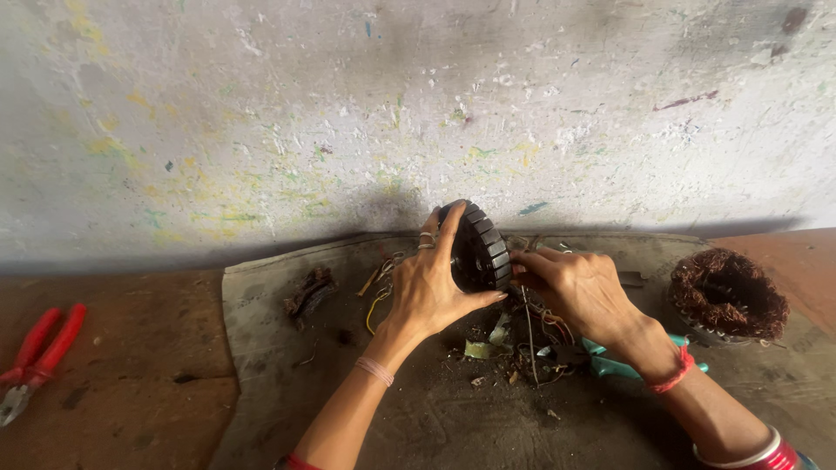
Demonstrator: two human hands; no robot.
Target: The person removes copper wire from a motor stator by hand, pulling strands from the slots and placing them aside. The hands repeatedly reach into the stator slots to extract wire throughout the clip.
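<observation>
The left hand [431, 283] is wrapped around a black, ribbed, round motor core [477, 248], holding it upright on its edge: the fingers reach up over the near face and top, the thumb hooks under the lower rim, so the hand is closed in a firm grip on it. The right hand [579, 292] is closed too, its fingertips pinched at the core's right side where thin wires [529, 326] trail down; whether it grips a wire or only presses the rim cannot be told. Below and between the two hands lie wire scraps and bits of insulation on a dark mat [261, 348]. Under the right wrist sit green-handled pliers [610, 361]. Well to the right of the right hand rests a coil of copper winding [730, 294]. Far off to the left of the left hand, red-handled pliers [39, 352] lie on the brown floor [113, 374].
</observation>
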